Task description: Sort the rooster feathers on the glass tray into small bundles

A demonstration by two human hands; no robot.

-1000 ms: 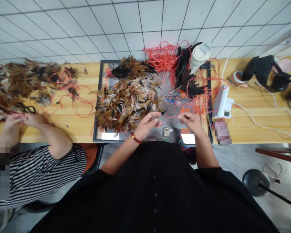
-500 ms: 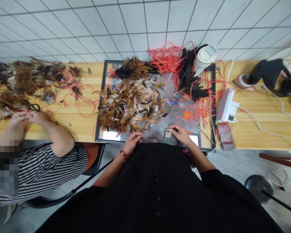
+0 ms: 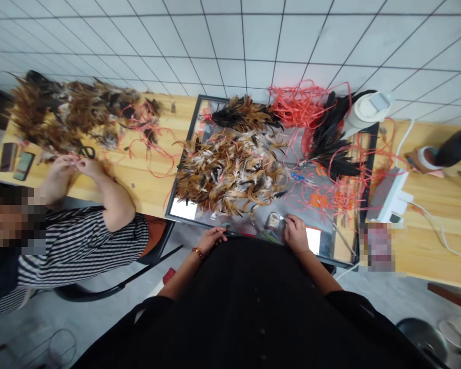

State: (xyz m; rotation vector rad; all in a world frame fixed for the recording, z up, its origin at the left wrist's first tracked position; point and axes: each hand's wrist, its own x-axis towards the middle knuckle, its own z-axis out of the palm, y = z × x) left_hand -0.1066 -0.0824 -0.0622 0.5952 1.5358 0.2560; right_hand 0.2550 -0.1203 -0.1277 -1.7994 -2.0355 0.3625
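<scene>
while feather pile stretches longest sideways, left hand, right hand: grip unclear.

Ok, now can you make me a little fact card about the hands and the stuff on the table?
Left hand: at the front edge of the black-framed board; can't tell if it's holding anything
Right hand: by a small patterned item; its grip is unclear
Brown feathers: big pile on the board
Red string: tangled heap at the back, beside black feathers
Other person's hands: close together, by another feather pile
</scene>
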